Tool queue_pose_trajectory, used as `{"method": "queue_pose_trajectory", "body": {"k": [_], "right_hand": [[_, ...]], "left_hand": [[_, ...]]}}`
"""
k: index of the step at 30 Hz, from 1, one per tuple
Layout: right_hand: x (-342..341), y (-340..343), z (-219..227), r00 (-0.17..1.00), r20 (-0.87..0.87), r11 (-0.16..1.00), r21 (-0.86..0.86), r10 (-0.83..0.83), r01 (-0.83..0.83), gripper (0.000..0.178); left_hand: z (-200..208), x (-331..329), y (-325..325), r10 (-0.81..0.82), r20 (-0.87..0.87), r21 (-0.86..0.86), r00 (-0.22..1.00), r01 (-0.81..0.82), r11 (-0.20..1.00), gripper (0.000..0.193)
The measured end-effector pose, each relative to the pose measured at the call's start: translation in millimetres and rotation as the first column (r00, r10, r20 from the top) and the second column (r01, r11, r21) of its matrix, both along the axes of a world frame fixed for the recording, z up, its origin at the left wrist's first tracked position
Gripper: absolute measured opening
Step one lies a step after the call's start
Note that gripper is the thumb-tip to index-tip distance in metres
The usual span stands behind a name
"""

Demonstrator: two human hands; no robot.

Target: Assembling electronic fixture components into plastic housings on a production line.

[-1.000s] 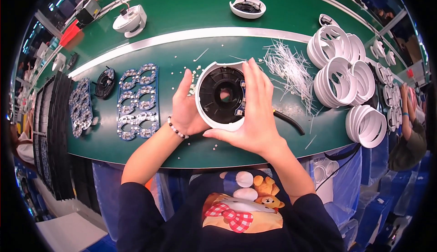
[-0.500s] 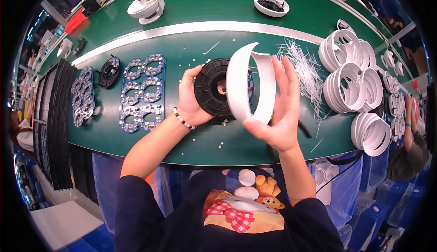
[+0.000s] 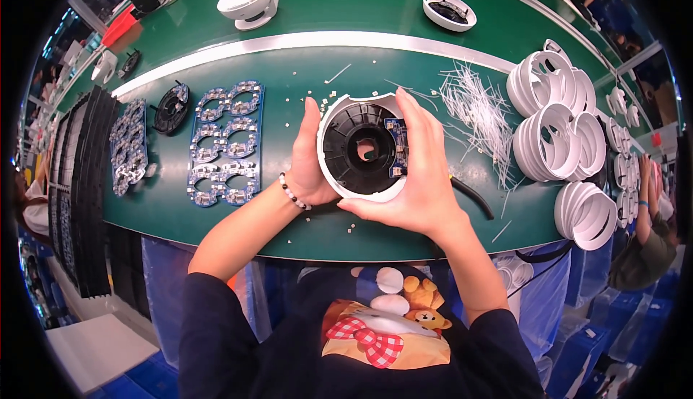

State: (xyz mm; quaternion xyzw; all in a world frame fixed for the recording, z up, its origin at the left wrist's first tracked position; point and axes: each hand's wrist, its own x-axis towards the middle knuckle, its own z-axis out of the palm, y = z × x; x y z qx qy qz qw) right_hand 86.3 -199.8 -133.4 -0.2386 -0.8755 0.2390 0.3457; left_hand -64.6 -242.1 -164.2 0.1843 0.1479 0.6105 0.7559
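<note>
Between my hands, above the green table, is a white plastic ring (image 3: 333, 120) with a black round part (image 3: 342, 155) sitting inside it. The black part has a hole in its middle, and a small blue circuit board (image 3: 396, 146) stands at its right side. My left hand (image 3: 308, 168) is cupped at the ring's left, its thumb up and its other fingers partly hidden behind. From the right, my right hand (image 3: 426, 175) grips the ring, with fingers over its upper right edge and the thumb along the bottom.
Blue circuit board panels (image 3: 242, 139) and a black round part (image 3: 172, 109) lie on the left. A heap of thin white strips (image 3: 476, 114), a black tool handle (image 3: 473, 197) and stacked white rings (image 3: 538, 150) are on the right. Tiny pieces are scattered mid-table. White housings (image 3: 249, 2) stand behind.
The white ring, held beside the black part before, now surrounds it. My right hand has moved left toward my left hand, and the ring's open face has turned up toward me.
</note>
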Motion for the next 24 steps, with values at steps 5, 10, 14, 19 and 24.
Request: {"method": "queue_pose_trajectory", "body": {"k": [5,10,14,19,24], "right_hand": [[-8.7,-1.4,-6.0,0.999,-0.035,0.998,0.053,-0.036,0.037,0.113],[-10.4,-18.8,-16.7,0.963,-0.076,0.966,-0.002,-0.26,0.26,0.111],[-8.4,-3.9,-4.4,0.977,-0.126,0.984,0.038,-0.169,0.175,0.114],[26.8,-5.8,-0.8,0.964,-0.096,0.965,0.055,-0.25,0.256,0.102],[83.2,-34.0,-4.3,0.822,0.424,0.917,0.056,-0.38,0.396,0.098]], "left_hand": [[-0.6,-2.8,-0.9,0.076,0.017,0.053,0.997,-0.077,0.996,0.055],[-3.2,4.0,0.7,0.125,-0.075,-0.09,0.989,-0.132,0.987,0.056],[16.8,10.1,8.5,0.188,-0.034,-0.054,0.982,-0.19,0.98,0.051],[35.7,8.9,56.3,0.139,-0.321,-0.186,0.937,-0.206,0.961,0.042],[16.0,-33.6,137.0,0.219,-0.544,-0.139,0.81,-0.344,0.929,0.029]]}}
